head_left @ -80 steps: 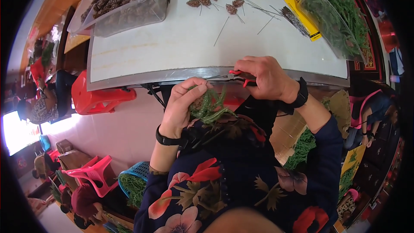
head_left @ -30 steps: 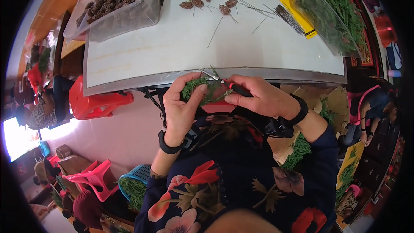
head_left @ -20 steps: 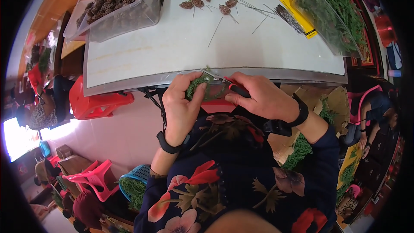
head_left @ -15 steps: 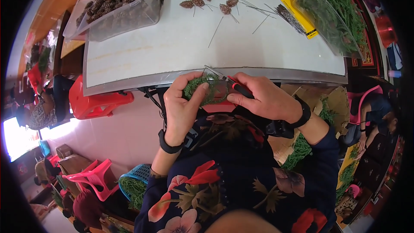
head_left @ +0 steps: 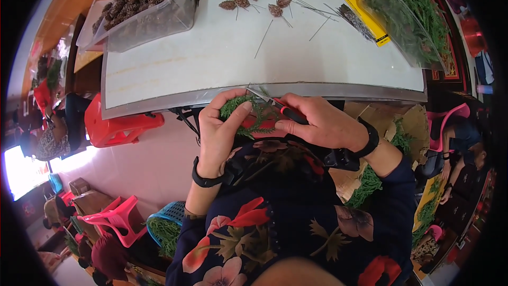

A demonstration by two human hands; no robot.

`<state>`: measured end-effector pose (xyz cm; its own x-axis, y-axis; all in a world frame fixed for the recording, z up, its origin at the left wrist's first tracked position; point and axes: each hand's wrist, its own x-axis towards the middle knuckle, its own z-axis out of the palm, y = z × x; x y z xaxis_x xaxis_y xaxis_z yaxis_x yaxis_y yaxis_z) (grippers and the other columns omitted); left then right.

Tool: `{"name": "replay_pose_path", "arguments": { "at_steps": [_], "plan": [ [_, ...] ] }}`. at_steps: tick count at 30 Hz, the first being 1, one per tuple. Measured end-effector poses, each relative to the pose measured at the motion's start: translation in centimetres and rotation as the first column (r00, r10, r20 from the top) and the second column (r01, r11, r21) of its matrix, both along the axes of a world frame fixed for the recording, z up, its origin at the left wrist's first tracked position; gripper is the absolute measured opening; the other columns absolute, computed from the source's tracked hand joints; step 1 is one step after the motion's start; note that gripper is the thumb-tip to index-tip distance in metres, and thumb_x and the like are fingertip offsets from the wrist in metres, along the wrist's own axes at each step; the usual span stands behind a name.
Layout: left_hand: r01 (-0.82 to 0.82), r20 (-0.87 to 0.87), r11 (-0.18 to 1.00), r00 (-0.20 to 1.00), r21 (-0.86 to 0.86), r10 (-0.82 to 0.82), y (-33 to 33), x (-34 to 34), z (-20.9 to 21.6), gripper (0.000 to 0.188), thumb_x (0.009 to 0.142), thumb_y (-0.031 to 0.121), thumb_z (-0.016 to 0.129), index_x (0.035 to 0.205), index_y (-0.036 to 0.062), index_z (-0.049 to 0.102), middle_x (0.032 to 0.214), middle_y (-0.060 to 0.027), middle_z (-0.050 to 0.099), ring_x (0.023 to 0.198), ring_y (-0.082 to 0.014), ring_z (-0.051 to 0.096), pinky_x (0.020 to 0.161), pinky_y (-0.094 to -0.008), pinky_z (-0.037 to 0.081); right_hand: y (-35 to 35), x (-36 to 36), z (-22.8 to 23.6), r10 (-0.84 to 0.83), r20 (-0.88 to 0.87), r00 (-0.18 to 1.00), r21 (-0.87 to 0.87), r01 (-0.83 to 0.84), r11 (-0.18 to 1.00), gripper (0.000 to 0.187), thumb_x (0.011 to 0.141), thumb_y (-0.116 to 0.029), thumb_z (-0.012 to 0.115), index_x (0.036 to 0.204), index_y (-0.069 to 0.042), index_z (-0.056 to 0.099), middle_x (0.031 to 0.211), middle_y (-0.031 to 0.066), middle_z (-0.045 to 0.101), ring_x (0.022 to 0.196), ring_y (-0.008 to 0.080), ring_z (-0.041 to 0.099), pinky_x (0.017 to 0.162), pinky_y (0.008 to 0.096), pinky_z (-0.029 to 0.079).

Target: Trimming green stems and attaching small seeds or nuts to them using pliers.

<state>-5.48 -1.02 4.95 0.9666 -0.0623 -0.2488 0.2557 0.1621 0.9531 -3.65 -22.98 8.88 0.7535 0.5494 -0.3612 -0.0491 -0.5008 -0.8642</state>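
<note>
At the table's near edge, my left hand [head_left: 217, 124] is closed round a bunch of green pine sprigs [head_left: 233, 108], thumb pressed on top. My right hand [head_left: 328, 122] grips a pair of pliers [head_left: 290, 113] with red-and-black handles and slim silver jaws. The jaws point left across the top of the sprigs, near my left fingertips. Whether they pinch a stem or wire there I cannot make out. Loose green ends hang between my two hands.
On the white table [head_left: 211, 63] stand a clear bin of pine cones [head_left: 143, 37] at left and a clear tray of greenery [head_left: 407, 26] at right. Between them lie wired cones [head_left: 241, 0], thin wires and a yellow packet [head_left: 365, 13]. A red stool [head_left: 119, 122] stands left.
The pliers' jaws and the sprigs have shifted slightly to the left. More green ends show below the jaws, and both hands keep their hold.
</note>
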Motion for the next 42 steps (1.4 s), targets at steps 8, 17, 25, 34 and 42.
{"name": "replay_pose_path", "arguments": {
  "at_steps": [8,17,25,34,42],
  "plan": [
    [-0.004,-0.074,0.983,0.997,-0.185,-0.009,0.4,0.0,-0.3,0.024,0.089,0.000,0.064,0.113,-0.0029,0.063,0.094,-0.0063,0.069,0.079,-0.0091,0.065,0.073,-0.0214,0.052,0.0,-0.2,0.3,0.032,0.080,0.996,-0.052,-0.027,0.998,0.034,0.092,-0.022,0.065,0.113,0.002,0.057,0.079,0.0140,0.061,0.069,0.0189,0.054,0.067,0.0318,0.045],
    [0.001,-0.113,0.963,0.993,-0.269,-0.032,0.6,0.0,-0.3,0.024,0.090,-0.001,0.062,0.113,-0.0031,0.063,0.099,-0.0074,0.069,0.084,-0.0100,0.065,0.077,-0.0229,0.054,-0.3,-0.2,-0.3,0.014,-0.012,1.000,0.006,-0.013,1.000,0.035,0.091,-0.020,0.066,0.115,0.002,0.055,0.083,0.0178,0.061,0.069,0.0277,0.056,0.068,0.0338,0.046],
    [-0.010,-0.128,0.956,0.991,-0.294,-0.029,0.7,0.0,-0.3,0.024,0.089,-0.002,0.062,0.113,-0.0033,0.063,0.100,-0.0074,0.069,0.085,-0.0100,0.066,0.077,-0.0232,0.054,-0.1,-0.7,-1.4,-0.022,0.441,0.897,-0.018,0.034,0.999,0.035,0.087,-0.028,0.069,0.097,0.002,0.054,0.074,0.0206,0.060,0.071,0.0410,0.059,0.065,0.0438,0.046],
    [0.028,-0.189,0.887,0.973,-0.461,-0.129,1.3,0.4,0.0,0.019,0.090,0.000,0.055,0.107,-0.0043,0.062,0.096,-0.0112,0.069,0.082,-0.0150,0.067,0.075,-0.0272,0.056,-1.3,0.6,-1.4,0.052,0.382,0.923,0.009,-0.060,0.998,0.044,0.082,-0.019,0.073,0.118,-0.001,0.054,0.097,0.0146,0.060,0.082,0.0322,0.060,0.073,0.0383,0.049],
    [-0.098,-0.395,0.800,0.900,-0.592,-0.182,1.5,0.1,-0.5,0.018,0.087,0.006,0.056,0.101,-0.0036,0.062,0.089,-0.0124,0.067,0.074,-0.0183,0.067,0.071,-0.0300,0.057,-1.5,1.9,-1.2,0.220,0.661,0.717,-0.162,-0.150,0.975,0.049,0.071,-0.012,0.076,0.116,-0.009,0.057,0.093,0.0093,0.056,0.082,0.0293,0.058,0.069,0.0373,0.051]
  ]
}}
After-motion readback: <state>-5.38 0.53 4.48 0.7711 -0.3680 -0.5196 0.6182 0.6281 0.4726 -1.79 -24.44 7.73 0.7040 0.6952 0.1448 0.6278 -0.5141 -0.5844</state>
